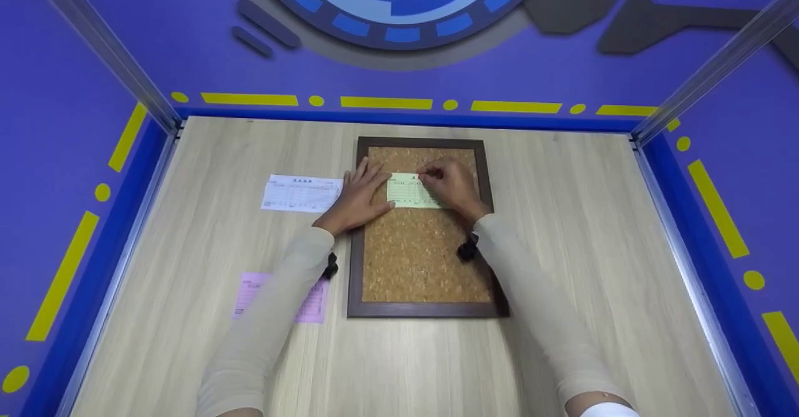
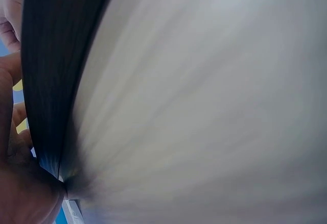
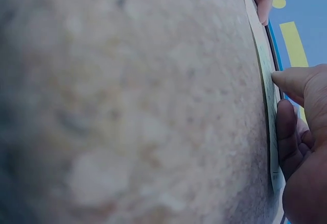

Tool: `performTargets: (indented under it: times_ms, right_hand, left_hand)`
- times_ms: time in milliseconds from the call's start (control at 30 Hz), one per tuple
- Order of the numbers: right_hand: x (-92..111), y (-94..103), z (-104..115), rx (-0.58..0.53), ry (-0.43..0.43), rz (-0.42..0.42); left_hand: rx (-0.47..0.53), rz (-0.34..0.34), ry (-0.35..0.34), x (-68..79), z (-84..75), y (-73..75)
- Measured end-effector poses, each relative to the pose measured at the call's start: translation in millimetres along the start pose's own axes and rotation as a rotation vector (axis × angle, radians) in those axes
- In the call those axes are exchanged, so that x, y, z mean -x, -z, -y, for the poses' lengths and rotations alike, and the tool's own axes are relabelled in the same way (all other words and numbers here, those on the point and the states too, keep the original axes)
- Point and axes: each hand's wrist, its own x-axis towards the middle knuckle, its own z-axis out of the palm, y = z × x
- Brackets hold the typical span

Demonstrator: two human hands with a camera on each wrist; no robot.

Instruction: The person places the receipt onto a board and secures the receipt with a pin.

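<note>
In the head view, the right hand (image 1: 452, 186) is bent at the upper edge of a green slip (image 1: 406, 192), thumb and fingertips together around a small red thing (image 1: 420, 176), perhaps a pin; what matters most is that this sits near the middle of that edge, with the slip's body towards six o'clock. The slip lies on the corkboard (image 1: 424, 261), nearer its twelve o'clock end, its long axis running nine to three. Both hands are close; the left hand (image 1: 361, 193) is at the nine o'clock end, fingers spread apart, thumb by the slip's lower corner. A white slip (image 1: 299, 193) lies at nine o'clock from that hand, a pink slip (image 1: 249, 289) towards seven. The left wrist view shows that hand beside the dark frame (image 2: 59, 66); its fingertips cannot be made out. In the right wrist view, the green slip looks thin, flat and ruled, seen edge-on, with a fingertip against it.
</note>
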Motion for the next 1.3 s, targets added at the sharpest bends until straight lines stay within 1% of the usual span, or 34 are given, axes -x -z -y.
performTargets:
  times_ms: [300,500,800,1033,1200,1300]
  right_hand:
    - [-0.1,1.2,0.0,-0.001,0.007,0.003]
    - [-1.0,1.7,-0.9,0.037,0.016,0.003]
    - [-1.8,4.3,3.4,-0.002,-0.030,0.023]
    - [-6.7,7.5,5.6,0.032,-0.008,0.037]
    - [-4.6,6.2,6.3,0.061,-0.017,0.029]
    - [-0.9,4.9,5.4,0.079,-0.008,0.023]
  left_hand:
    - [0.019,-0.003,0.004,0.3,-1.2,0.4]
    - [-0.017,0.012,0.009,-0.3,-0.9,-0.7]
    - [-0.018,0.021,0.013,0.0,-0.8,1.1]
    - [-0.011,0.018,0.014,-1.6,-1.5,3.0]
    - [0.002,0.013,0.003,-0.5,-2.2,3.0]
    - [0.008,0.017,0.005,-0.6,-2.1,2.0]
